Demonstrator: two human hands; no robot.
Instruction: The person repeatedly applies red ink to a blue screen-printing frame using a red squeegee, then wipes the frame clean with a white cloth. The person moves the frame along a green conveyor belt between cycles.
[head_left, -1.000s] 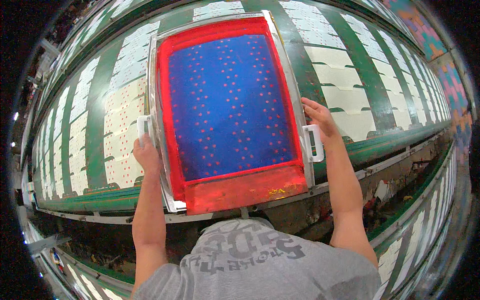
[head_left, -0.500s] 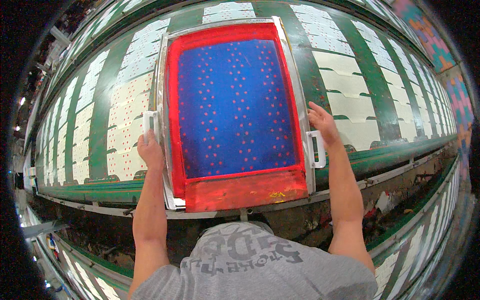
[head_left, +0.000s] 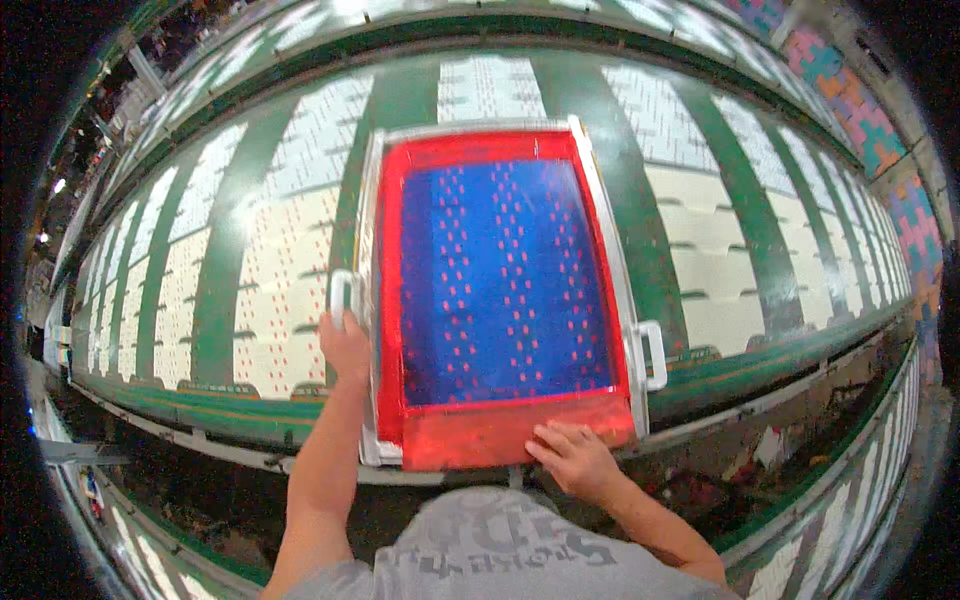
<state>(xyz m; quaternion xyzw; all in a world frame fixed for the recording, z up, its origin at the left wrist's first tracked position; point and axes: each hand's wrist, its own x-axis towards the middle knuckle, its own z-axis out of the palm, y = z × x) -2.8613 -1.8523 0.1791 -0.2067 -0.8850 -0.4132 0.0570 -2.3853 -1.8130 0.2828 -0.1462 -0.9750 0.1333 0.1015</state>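
Note:
A screen-printing frame (head_left: 610, 260) with pale metal sides lies on a long green table in front of me. Its blue mesh (head_left: 480, 280) carries rows of small red dots inside a red border. My left hand (head_left: 346, 348) is closed round the white handle (head_left: 342, 290) on the frame's left side. Over the red strip (head_left: 460, 440) at the near end lies my right hand (head_left: 575, 462), fingers stretched out toward the left; whether it presses on the strip I cannot tell. Nobody grips the white right handle (head_left: 654, 355).
Dotted pale pieces (head_left: 285, 290) lie in columns to the left on the green table (head_left: 215, 310). Plain cream pieces (head_left: 710, 260) lie right of the frame. A metal rail (head_left: 720, 425) runs along the near edge. Coloured floor tiles (head_left: 915, 215) show at far right.
My right hand has moved from beside the right handle down and left to the near red strip. The left hand stays on its handle. The whole view has shifted, with the frame lower in it.

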